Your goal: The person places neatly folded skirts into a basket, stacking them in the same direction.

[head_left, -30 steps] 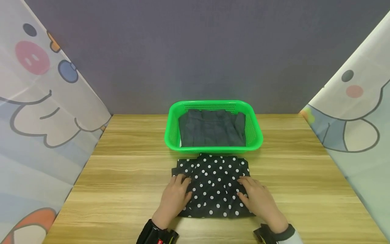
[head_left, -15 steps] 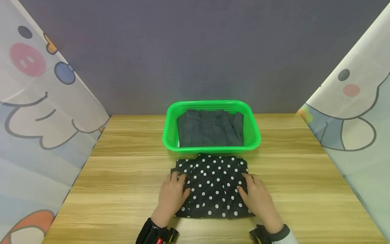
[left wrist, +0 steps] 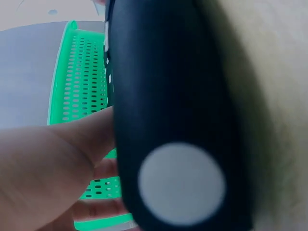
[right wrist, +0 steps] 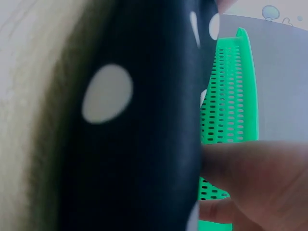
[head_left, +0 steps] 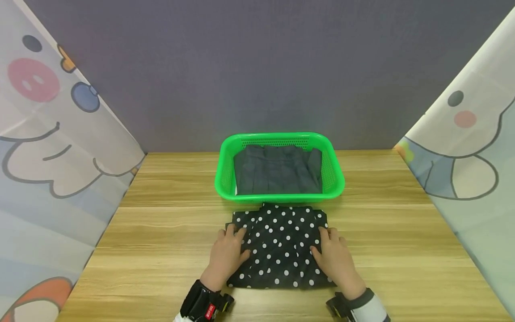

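Observation:
A folded black garment with white polka dots (head_left: 281, 250) lies flat on the wooden table, just in front of a green basket (head_left: 280, 197). My left hand (head_left: 226, 255) rests on the garment's left side, thumb and fingers spread over the cloth. On the right side rests my right hand (head_left: 335, 257), its fingers relaxed on the edge and its thumb pointing inward. In the left wrist view the thumb (left wrist: 91, 132) touches the dotted cloth from above. The right wrist view shows the other thumb (right wrist: 231, 161) against the cloth. The garment's rounded near edge fills much of both wrist views.
Inside the basket lies a folded dark grey garment (head_left: 277, 172). A grey wall panel (head_left: 261, 67) rises behind the table (head_left: 169, 232). Cartoon-printed cloths (head_left: 40, 188) hang along both sides.
Both hands have slid a little outward and forward on the garment, showing more of its near left corner. The view has shifted slightly; the garment and basket stay in place.

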Tool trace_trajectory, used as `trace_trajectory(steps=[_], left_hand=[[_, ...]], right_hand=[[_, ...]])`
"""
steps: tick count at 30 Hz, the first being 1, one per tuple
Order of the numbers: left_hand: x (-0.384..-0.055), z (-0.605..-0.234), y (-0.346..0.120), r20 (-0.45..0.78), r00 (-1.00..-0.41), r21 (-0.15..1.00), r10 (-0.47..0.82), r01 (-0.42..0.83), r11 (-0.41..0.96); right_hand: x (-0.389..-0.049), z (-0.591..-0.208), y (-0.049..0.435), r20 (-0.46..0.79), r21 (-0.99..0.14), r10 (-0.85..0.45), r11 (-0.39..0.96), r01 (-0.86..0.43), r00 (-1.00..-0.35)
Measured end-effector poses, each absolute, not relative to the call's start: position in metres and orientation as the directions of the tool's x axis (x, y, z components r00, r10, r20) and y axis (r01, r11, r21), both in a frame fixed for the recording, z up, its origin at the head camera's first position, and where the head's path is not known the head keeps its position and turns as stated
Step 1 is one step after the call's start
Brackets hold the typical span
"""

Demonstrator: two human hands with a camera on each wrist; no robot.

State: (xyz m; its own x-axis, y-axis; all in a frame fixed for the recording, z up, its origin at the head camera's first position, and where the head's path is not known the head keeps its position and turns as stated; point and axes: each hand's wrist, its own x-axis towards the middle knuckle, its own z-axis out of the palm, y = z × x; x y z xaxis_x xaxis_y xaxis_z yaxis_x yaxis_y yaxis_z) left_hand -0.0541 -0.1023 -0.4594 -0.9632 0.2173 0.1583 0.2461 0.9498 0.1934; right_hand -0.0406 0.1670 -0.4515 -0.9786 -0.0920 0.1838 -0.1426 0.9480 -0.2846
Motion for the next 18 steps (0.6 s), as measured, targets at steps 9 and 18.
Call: trace_trajectory(steps=[9, 18], left_hand=[[-0.0583, -0.4591, -0.0973, 0.138, -0.956, 0.182, 0.258, 0.28, 0.942], [-0.0581, -0.4563, -0.0927, 0.144, -0.946, 0.23, 0.289, 0.316, 0.92]], right_hand=[[-0.0424, -0.4544, 0.1669, 0.238, -0.281, -0.116, 0.942, -0.183, -0.964], [-0.05, -0.4584, 0.1698, 0.226, -0.275, -0.161, 0.936, -0.221, -0.961]])
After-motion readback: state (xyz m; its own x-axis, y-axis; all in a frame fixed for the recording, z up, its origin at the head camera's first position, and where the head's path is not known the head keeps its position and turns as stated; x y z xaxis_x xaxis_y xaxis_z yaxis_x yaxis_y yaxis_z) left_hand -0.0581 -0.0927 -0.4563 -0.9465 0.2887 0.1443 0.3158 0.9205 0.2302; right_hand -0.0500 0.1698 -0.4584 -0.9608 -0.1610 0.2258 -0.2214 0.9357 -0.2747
